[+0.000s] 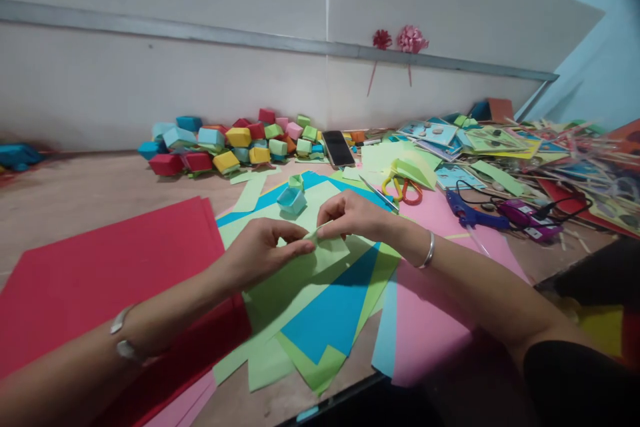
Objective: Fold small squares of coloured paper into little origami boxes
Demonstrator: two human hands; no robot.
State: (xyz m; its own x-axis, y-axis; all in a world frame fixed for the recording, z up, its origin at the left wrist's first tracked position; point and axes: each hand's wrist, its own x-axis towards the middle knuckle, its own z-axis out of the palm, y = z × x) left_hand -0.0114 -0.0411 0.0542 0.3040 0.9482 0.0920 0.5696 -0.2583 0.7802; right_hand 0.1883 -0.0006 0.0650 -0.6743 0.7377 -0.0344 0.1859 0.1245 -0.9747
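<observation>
Broad wooden tabletop (75, 193), backed by a pale wall (150, 80) with a metal rail running across it. Spread over the near half, large loose sheets: a red sheet (100, 267) at left, a pink sheet (430, 320) at right, and between them overlapping green sheets (295, 280) with a blue sheet (335, 313) lying on top. Against the wall, a heap of small folded paper boxes (225, 143) in red, yellow, blue, green and pink. At far right, a cluttered spread of cards and paper scraps (500, 147).

Left hand (260, 250) low over the green sheets, thumb and forefinger pinched shut on the left end of a small green paper strip (323, 237). Right hand (357, 213) just beside, fingers curled and closed on the right end of the same strip, a silver bangle (429, 250) on that wrist. Strip held just above the stacked sheets near the middle of the table, between the two hands; a fold seems pressed along it, though too small to tell for sure.

Just beyond the hands, a small blue folded box (291, 200) with a green folded box (297, 181) touching it behind. Farther back, a dark phone (338, 148) lying flat. Right of the hands, scissors (400, 190) with orange and yellow handles, partly under a folded green piece, then a blue glue gun (470, 213) with black cord, and a purple gadget (530, 220) beside it. On the rail above, two ribbon bows (400, 40), red and pink.
</observation>
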